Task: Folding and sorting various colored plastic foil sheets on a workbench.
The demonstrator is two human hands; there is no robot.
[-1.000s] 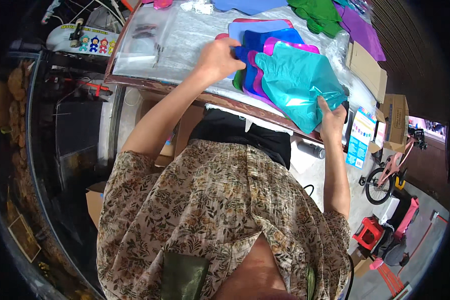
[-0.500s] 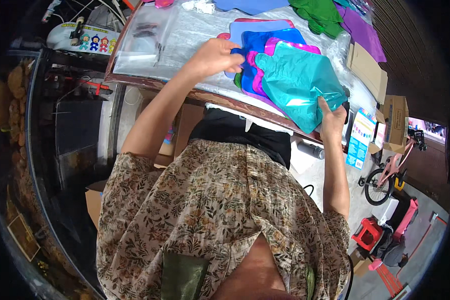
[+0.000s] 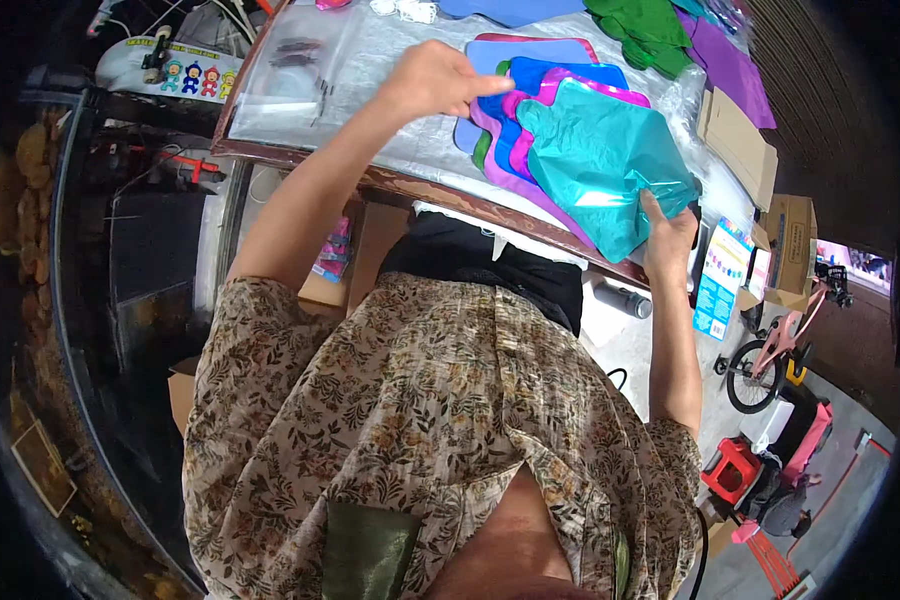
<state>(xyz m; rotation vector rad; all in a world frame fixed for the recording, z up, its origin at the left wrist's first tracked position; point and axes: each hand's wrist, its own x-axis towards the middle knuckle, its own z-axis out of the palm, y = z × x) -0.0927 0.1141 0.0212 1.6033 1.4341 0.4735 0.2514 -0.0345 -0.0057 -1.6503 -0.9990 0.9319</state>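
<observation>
Teal foil sheet slants lengthwise toward lower right.

We see lettering on skateboard l. of our l. hand; small print on blue pkg nr. r. hand.

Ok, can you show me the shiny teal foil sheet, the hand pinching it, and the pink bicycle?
Teal foil sheet (image 3: 600,150): head view, middle of its upper face.
Right hand (image 3: 673,243): head view, back of the hand.
Pink bicycle (image 3: 777,340): head view, on its frame.
</observation>
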